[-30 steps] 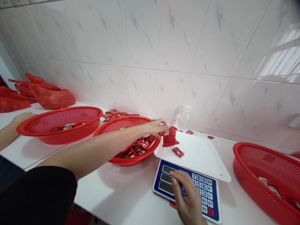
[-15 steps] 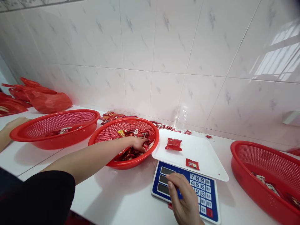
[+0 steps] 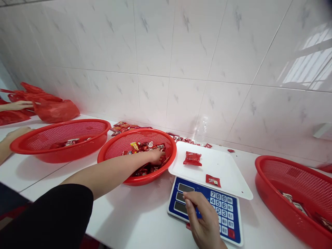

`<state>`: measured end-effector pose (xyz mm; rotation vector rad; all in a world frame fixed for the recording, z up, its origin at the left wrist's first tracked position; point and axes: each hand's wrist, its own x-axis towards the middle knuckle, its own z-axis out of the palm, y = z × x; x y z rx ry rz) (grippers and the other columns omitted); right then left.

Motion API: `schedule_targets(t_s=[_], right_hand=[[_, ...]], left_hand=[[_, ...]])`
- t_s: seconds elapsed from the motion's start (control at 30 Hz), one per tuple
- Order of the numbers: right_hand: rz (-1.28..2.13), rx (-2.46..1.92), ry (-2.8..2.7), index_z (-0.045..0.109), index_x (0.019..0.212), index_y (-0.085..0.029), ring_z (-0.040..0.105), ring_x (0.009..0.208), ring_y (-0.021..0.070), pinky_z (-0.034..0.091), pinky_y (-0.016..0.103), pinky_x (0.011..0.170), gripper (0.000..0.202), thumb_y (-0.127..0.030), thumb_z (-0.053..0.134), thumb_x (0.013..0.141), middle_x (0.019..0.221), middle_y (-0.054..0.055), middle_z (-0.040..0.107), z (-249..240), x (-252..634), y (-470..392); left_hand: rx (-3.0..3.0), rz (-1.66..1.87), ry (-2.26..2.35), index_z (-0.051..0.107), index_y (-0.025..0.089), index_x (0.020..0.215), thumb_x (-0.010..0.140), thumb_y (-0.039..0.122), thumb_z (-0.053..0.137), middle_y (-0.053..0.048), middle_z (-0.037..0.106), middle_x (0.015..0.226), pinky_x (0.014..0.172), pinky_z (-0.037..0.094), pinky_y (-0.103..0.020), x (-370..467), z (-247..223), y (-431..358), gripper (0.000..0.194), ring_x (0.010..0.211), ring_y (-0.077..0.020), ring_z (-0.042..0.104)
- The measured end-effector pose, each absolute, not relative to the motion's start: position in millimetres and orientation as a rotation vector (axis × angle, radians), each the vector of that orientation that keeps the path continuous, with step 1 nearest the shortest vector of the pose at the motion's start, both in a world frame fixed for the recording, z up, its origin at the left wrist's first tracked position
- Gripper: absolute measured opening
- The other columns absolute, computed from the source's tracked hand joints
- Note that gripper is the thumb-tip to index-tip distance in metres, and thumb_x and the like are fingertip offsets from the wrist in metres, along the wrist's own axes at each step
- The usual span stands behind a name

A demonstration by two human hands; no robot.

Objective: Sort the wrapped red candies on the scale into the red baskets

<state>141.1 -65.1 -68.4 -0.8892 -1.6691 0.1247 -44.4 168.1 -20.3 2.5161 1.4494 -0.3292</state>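
My left hand (image 3: 156, 156) reaches into the middle red mesh basket (image 3: 106, 145), among small wrapped packets (image 3: 141, 148), mostly red. Its fingertips are hidden there, so its grip cannot be made out. Over the display side of a blue-and-white digital scale (image 3: 232, 207) hovers my right hand (image 3: 203, 218). Its fingers are curled with thumb and forefinger close together, and nothing shows between them. The scale's white tray (image 3: 228, 164) carries a larger red packet (image 3: 192, 158) and a smaller red packet (image 3: 213, 180).
Another red basket (image 3: 59, 157) stands left, a third basket (image 3: 290, 221) right; both hold some packets. Loose packets (image 3: 124, 127) lie along the wall. Red plastic bags (image 3: 57, 110) sit far left, where another person's hands (image 3: 22, 104) show. A clear bottle (image 3: 202, 129) stands behind the tray.
My left hand has shifted slightly within the basket and its fingers look more drawn in. Another person's hand has appeared at the red bags. My right hand is almost unmoved.
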Motion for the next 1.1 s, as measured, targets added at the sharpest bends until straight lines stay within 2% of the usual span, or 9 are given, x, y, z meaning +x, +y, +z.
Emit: schedule_targets(t_s=[0.13, 0.27, 0.33, 0.47, 0.53, 0.7, 0.97, 1.1], right_hand=[[0.115, -0.905, -1.662, 0.057, 0.104, -0.019, 0.064, 0.077, 0.0144, 0.051, 0.024, 0.065, 0.023, -0.007, 0.049, 0.086, 0.086, 0.005, 0.066, -68, 142, -64], [0.09, -0.897, -1.656, 0.058, 0.104, -0.019, 0.065, 0.074, 0.0141, 0.051, 0.023, 0.063, 0.023, -0.007, 0.051, 0.085, 0.084, 0.005, 0.068, -68, 141, -64], [0.066, -0.888, -1.657, 0.058, 0.104, -0.019, 0.065, 0.072, 0.014, 0.051, 0.023, 0.062, 0.023, -0.007, 0.051, 0.085, 0.083, 0.005, 0.068, -68, 140, -65], [0.034, -0.88, -1.649, 0.059, 0.103, -0.018, 0.066, 0.071, 0.014, 0.052, 0.023, 0.061, 0.022, -0.007, 0.053, 0.084, 0.082, 0.005, 0.069, -66, 140, -65], [0.027, -0.878, -1.645, 0.06, 0.102, -0.018, 0.066, 0.071, 0.0141, 0.052, 0.023, 0.061, 0.022, -0.008, 0.053, 0.084, 0.082, 0.005, 0.07, -64, 140, -65], [0.051, -0.906, -1.666, 0.059, 0.103, -0.019, 0.066, 0.07, 0.0143, 0.052, 0.023, 0.06, 0.022, -0.009, 0.052, 0.085, 0.082, 0.004, 0.07, -64, 140, -65], [0.067, -0.95, -1.658, 0.06, 0.103, -0.02, 0.067, 0.071, 0.0154, 0.052, 0.025, 0.062, 0.021, -0.011, 0.051, 0.086, 0.083, 0.004, 0.07, -69, 142, -63], [0.064, -0.947, -1.65, 0.061, 0.103, -0.021, 0.066, 0.069, 0.0152, 0.052, 0.025, 0.06, 0.022, -0.011, 0.051, 0.086, 0.082, 0.004, 0.07, -69, 141, -63]], left_hand=[[2.546, -0.273, 1.415, 0.055, 0.015, 0.115, 0.09, 0.031, 0.053, -0.009, 0.057, 0.115, 0.083, 0.05, -0.042, -47, -9, 174, 0.03, 0.098, -0.0204, 0.058], [2.514, -0.085, 1.45, 0.061, 0.014, 0.096, 0.076, 0.031, 0.069, -0.006, 0.063, 0.094, 0.075, 0.05, -0.034, -59, 10, 179, 0.027, 0.086, -0.0203, 0.06], [2.46, 0.047, 1.476, 0.06, 0.015, 0.087, 0.069, 0.029, 0.072, -0.004, 0.064, 0.083, 0.066, 0.049, -0.028, -64, 22, 179, 0.026, 0.077, -0.0205, 0.061], [2.298, 0.258, 1.49, 0.057, 0.015, 0.083, 0.071, 0.032, 0.067, 0.0, 0.059, 0.064, 0.047, 0.043, -0.023, -66, 46, 175, 0.023, 0.055, -0.0164, 0.059], [2.232, 0.357, 1.438, 0.056, 0.017, 0.085, 0.073, 0.035, 0.064, 0.0, 0.06, 0.065, 0.044, 0.043, -0.021, -60, 57, 171, 0.023, 0.054, -0.0152, 0.059], [2.107, 0.511, 1.208, 0.054, 0.018, 0.087, 0.076, 0.038, 0.062, -0.002, 0.067, 0.078, 0.049, 0.048, -0.021, -24, 72, 157, 0.024, 0.066, -0.0157, 0.064], [2.098, 0.459, 0.891, 0.056, 0.018, 0.093, 0.074, 0.037, 0.066, -0.004, 0.068, 0.089, 0.055, 0.053, -0.022, 47, 61, 125, 0.029, 0.075, -0.0164, 0.066], [2.202, 0.476, 0.916, 0.057, 0.017, 0.095, 0.074, 0.037, 0.065, -0.004, 0.066, 0.091, 0.058, 0.053, -0.024, 63, 54, 125, 0.03, 0.079, -0.0174, 0.065]])
